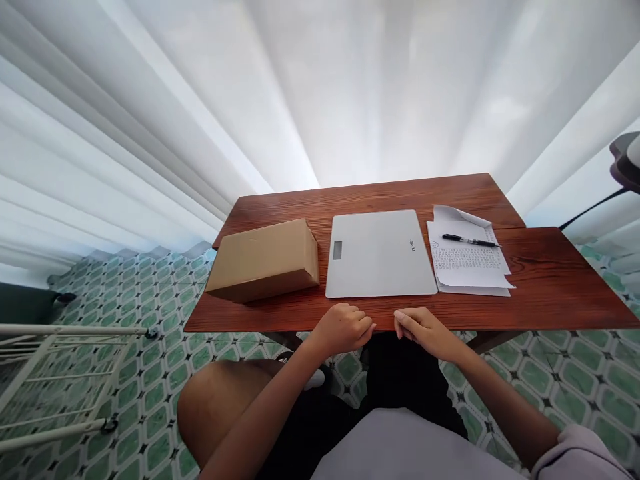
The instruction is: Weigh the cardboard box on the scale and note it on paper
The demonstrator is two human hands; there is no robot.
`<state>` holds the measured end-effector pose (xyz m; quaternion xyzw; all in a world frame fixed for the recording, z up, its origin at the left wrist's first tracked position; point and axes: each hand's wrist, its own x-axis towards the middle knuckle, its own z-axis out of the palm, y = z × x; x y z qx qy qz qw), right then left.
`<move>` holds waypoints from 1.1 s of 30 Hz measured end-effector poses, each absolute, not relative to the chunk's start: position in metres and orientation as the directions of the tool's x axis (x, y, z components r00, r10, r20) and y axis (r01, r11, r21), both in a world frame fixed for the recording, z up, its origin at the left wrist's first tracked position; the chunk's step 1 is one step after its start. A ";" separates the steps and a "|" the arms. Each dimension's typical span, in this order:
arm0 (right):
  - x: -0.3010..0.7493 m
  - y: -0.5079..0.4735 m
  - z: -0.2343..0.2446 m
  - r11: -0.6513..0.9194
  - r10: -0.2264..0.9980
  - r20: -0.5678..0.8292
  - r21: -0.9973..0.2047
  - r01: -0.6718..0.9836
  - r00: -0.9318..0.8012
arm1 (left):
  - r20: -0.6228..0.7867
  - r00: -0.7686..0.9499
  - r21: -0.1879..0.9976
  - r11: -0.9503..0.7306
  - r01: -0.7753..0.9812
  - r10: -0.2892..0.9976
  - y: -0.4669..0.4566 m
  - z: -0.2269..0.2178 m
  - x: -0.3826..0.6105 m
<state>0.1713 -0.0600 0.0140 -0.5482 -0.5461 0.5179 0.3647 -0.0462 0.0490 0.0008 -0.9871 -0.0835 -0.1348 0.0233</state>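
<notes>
My left hand (344,327) and my right hand (421,329) rest side by side on the near edge of a reddish wooden table (550,280), fingers curled and holding nothing. Just beyond them lies a flat grey digital scale (380,253) with a small display at its left end. A closed brown cardboard box (265,260) sits to the left of the scale. To the right lies a sheet of handwritten paper (467,263) with a black pen (470,240) across its top.
White curtains (320,87) hang behind the table. A white metal rack (55,373) stands at the lower left on the green patterned floor tiles (145,300). A dark object with a cable (625,163) shows at the right edge. My knee (220,400) is below the table.
</notes>
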 end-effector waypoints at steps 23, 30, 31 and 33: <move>0.376 -0.043 -0.013 -0.385 0.778 0.441 -0.227 0.895 0.447 | 0.310 0.743 -0.303 -0.802 -0.514 -0.593 0.027 0.040 0.118; 0.382 -0.040 -0.023 -0.439 0.835 0.282 -0.174 0.882 0.472 | 0.364 0.682 -0.430 -0.764 -0.481 -0.634 0.016 0.022 0.158; 0.382 -0.040 -0.023 -0.444 0.835 0.273 -0.180 0.878 0.478 | 0.377 0.680 -0.433 -0.769 -0.470 -0.628 0.015 0.018 0.160; 0.381 -0.040 -0.021 -0.449 0.834 0.263 -0.190 0.873 0.486 | 0.402 0.675 -0.426 -0.779 -0.460 -0.618 0.014 0.010 0.163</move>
